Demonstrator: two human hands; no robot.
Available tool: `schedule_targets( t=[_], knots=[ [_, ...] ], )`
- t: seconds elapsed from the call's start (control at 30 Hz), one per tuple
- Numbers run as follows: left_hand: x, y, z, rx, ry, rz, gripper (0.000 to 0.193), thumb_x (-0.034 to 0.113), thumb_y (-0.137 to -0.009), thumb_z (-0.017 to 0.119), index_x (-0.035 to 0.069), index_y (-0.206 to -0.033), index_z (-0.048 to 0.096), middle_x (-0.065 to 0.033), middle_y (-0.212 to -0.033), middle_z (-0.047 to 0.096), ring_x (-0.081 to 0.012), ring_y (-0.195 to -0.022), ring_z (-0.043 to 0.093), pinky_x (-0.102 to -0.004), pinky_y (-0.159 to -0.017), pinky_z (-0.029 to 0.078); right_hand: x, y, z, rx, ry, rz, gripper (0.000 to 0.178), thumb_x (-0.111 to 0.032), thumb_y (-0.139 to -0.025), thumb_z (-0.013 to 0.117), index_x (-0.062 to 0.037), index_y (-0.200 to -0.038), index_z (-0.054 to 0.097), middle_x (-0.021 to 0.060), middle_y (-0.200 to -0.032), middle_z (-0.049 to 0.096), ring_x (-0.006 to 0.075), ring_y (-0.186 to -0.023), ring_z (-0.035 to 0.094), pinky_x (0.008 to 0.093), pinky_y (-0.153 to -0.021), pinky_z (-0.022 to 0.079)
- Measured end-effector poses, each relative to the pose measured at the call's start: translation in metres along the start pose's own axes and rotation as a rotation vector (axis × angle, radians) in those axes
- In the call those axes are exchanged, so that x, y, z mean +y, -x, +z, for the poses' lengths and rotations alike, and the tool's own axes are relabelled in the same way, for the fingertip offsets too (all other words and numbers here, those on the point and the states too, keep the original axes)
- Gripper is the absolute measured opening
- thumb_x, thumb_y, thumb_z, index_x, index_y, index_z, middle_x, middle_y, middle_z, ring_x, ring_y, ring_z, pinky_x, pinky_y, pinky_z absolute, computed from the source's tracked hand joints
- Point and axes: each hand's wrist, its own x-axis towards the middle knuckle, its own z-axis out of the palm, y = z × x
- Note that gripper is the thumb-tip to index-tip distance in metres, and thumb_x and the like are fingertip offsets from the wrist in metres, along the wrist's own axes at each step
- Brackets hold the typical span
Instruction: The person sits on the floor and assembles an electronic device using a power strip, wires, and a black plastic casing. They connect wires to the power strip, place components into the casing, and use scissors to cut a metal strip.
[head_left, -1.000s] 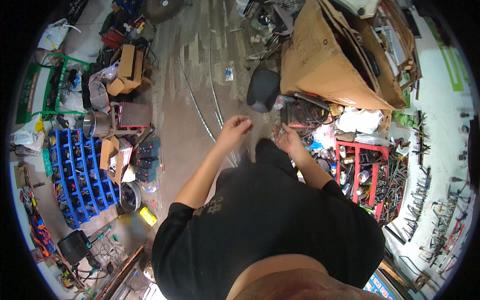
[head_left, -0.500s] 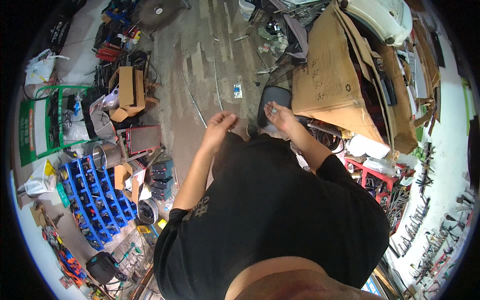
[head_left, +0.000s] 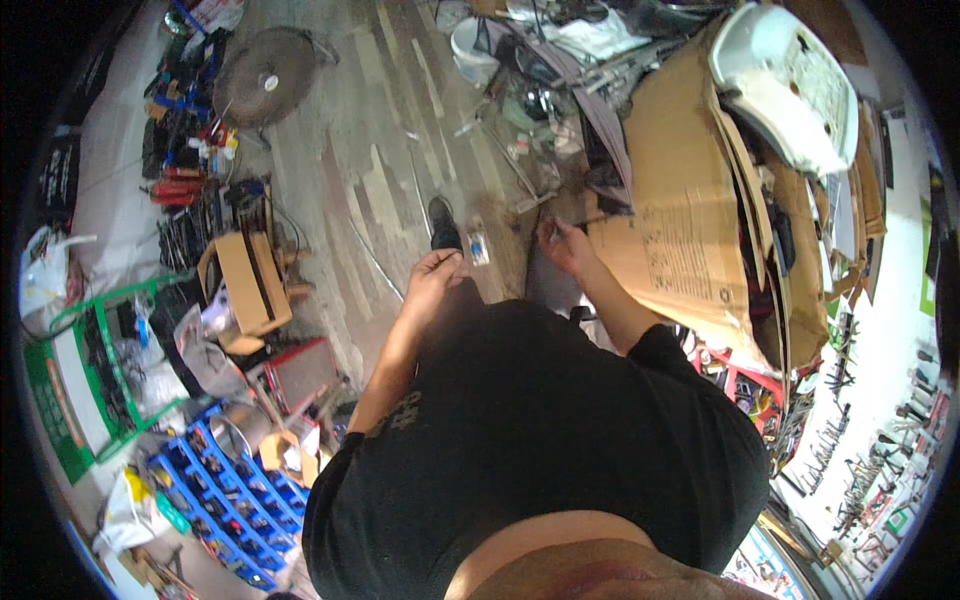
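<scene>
My left hand (head_left: 436, 282) is held out in front of my body, its fingertips pressed together; what is in them, if anything, is too small to name. To its right, my right hand (head_left: 565, 247) is raised with curled fingers, blurred, and I cannot make out what lies in it. Between the hands, down on the floor, lies a small pale card-like packet (head_left: 478, 246) with a blue piece. One of my dark shoes (head_left: 441, 222) shows just beyond my left hand. Two thin pale strips lie on the floor, the nearer strip (head_left: 375, 262) running toward my left forearm.
At the right leans a large cardboard box (head_left: 680, 200) with a white plastic shell (head_left: 790, 90) above it. Left are a blue parts rack (head_left: 235, 500), an open carton (head_left: 250, 285) and a green-framed holder (head_left: 105, 370). A round fan (head_left: 265, 80) stands far left, a white bucket (head_left: 472, 55) far ahead.
The view has shifted forward and turned, so the floor things sit lower in it. My shoe has come into sight beside the packet. Both hands remain raised, their fingers still curled.
</scene>
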Motion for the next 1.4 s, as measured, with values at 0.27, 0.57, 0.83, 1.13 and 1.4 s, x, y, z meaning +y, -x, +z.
schedule_targets(
  t=[0.27,0.57,0.83,1.13,1.4],
  knots=[
    [0.188,-0.136,-0.073,0.011,-0.075,0.064,0.027,0.023,-0.094,0.063,0.002,-0.111,0.061,-0.0066,-0.093,0.070,-0.0175,-0.087,0.066,-0.0311,-0.079,0.050,-0.018,-0.076,0.115,0.087,0.015,-0.122,0.015,-0.015,-0.098,0.053,-0.0009,-0.104,0.055,0.0112,-0.090,0.062,0.0252,-0.087,0.063,0.0408,-0.083,0.055],
    [0.253,-0.228,-0.092,-0.059,-0.122,0.001,0.030,0.025,-0.094,0.063,0.000,-0.111,0.061,-0.0099,-0.098,0.069,-0.0195,-0.090,0.066,-0.0315,-0.080,0.051,-0.069,-0.142,0.228,0.092,-0.152,-0.265,0.016,-0.010,-0.095,0.055,0.0036,-0.103,0.051,0.0139,-0.092,0.055,0.0290,-0.088,0.059,0.0441,-0.081,0.054],
    [0.284,-0.285,-0.113,0.088,-0.213,-0.107,0.034,0.024,-0.092,0.065,-0.002,-0.114,0.062,-0.0094,-0.099,0.068,-0.0173,-0.088,0.064,-0.0287,-0.076,0.050,-0.203,-0.237,0.350,-0.051,-0.214,-0.485,0.012,-0.004,-0.093,0.052,0.0060,-0.098,0.049,0.0158,-0.092,0.054,0.0285,-0.087,0.058,0.0435,-0.081,0.053],
    [0.361,-0.357,-0.096,0.277,-0.240,-0.110,0.032,0.023,-0.094,0.062,-0.001,-0.116,0.059,-0.0103,-0.102,0.068,-0.0192,-0.092,0.065,-0.0316,-0.082,0.050,-0.399,-0.389,0.417,-0.012,-0.290,-0.524,0.022,-0.014,-0.096,0.043,0.0019,-0.093,0.058,0.0144,-0.089,0.063,0.0282,-0.087,0.062,0.0440,-0.087,0.051],
    [0.372,-0.371,-0.075,0.349,-0.266,-0.262,0.036,0.024,-0.093,0.065,0.000,-0.119,0.059,-0.0096,-0.102,0.068,-0.0192,-0.093,0.065,-0.0303,-0.082,0.050,-0.486,-0.446,0.443,0.301,-0.091,-0.655,0.026,-0.017,-0.095,0.042,0.0027,-0.106,0.057,0.0211,-0.109,0.063,0.0359,-0.103,0.061,0.0529,-0.091,0.049]
  ],
)
